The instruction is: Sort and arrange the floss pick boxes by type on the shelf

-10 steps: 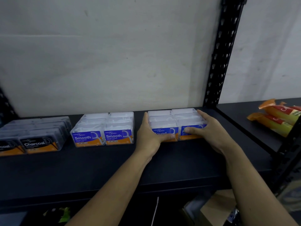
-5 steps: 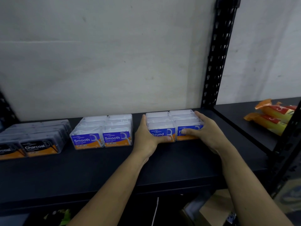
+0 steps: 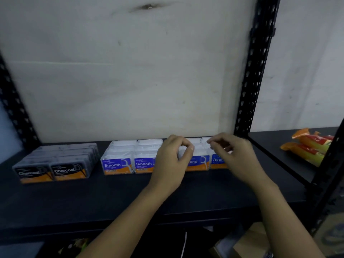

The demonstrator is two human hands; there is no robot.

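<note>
Just above the Round boxes [image 3: 200, 161], two hands hover at the middle of the black shelf [image 3: 111, 198].

Left hand [image 3: 172, 161] and right hand [image 3: 232, 157] are loosely curled, fingers half bent, holding nothing; the Round boxes sit behind and partly hidden by them. Smooth boxes [image 3: 128, 159] lie just left of the left hand, Charcoal boxes [image 3: 55, 164] farther left. Orange packets [image 3: 309, 146] rest at the frame's right edge.

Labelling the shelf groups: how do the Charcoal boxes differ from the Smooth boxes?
The Charcoal boxes are dark grey with black labels and sit at the shelf's left end; the Smooth boxes are clear with blue labels, nearer the middle. Both carry an orange strip below and stand in neat rows.
</note>
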